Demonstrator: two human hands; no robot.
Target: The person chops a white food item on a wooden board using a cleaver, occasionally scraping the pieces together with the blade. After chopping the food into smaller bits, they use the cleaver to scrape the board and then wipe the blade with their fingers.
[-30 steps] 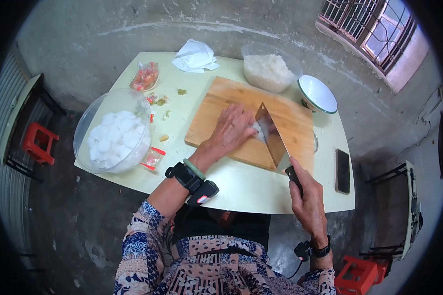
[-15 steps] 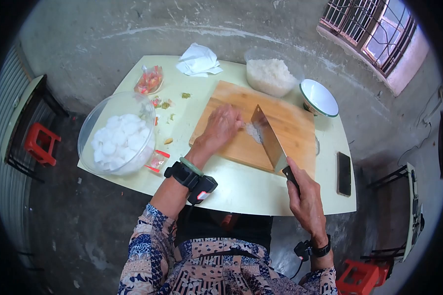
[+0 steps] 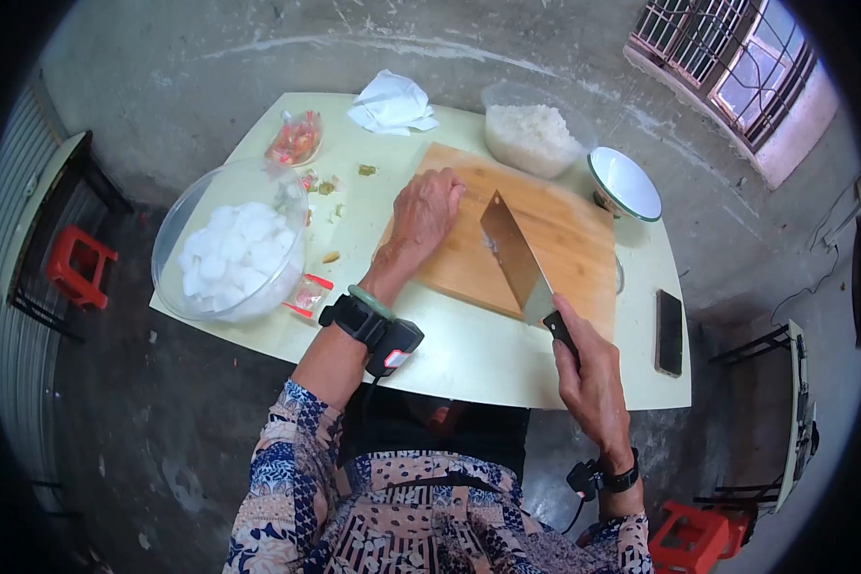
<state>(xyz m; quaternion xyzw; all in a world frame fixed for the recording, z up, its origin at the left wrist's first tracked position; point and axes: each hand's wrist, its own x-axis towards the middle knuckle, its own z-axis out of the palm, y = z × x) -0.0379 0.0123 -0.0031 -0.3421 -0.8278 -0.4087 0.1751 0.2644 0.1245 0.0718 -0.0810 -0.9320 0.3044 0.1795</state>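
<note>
My right hand (image 3: 591, 378) grips the black handle of a cleaver (image 3: 518, 260). Its broad blade slants over the wooden cutting board (image 3: 574, 239), with the tip pointing away from me. A small bit of chopped white food (image 3: 489, 244) shows at the blade's left side; the blade may cover more. My left hand (image 3: 429, 206) rests at the board's left side with its fingers curled in, apart from the blade. Whether anything is inside those fingers is hidden. Left of the board stands a clear bowl (image 3: 165, 251) heaped with white rounded pieces (image 3: 234, 253).
Behind the board sit a clear tub (image 3: 507, 143) of whitish shredded food and an enamel bowl (image 3: 629, 184). A phone (image 3: 669, 333) lies at the right. Crumpled white paper (image 3: 392, 102), a bag of reddish items (image 3: 295, 139) and small scraps (image 3: 327, 187) are on the table's left half.
My left hand has drawn back to the left, away from the blade. Less of the chopped white food shows beside the cleaver, whose tip has shifted slightly left. The view has tilted a little.
</note>
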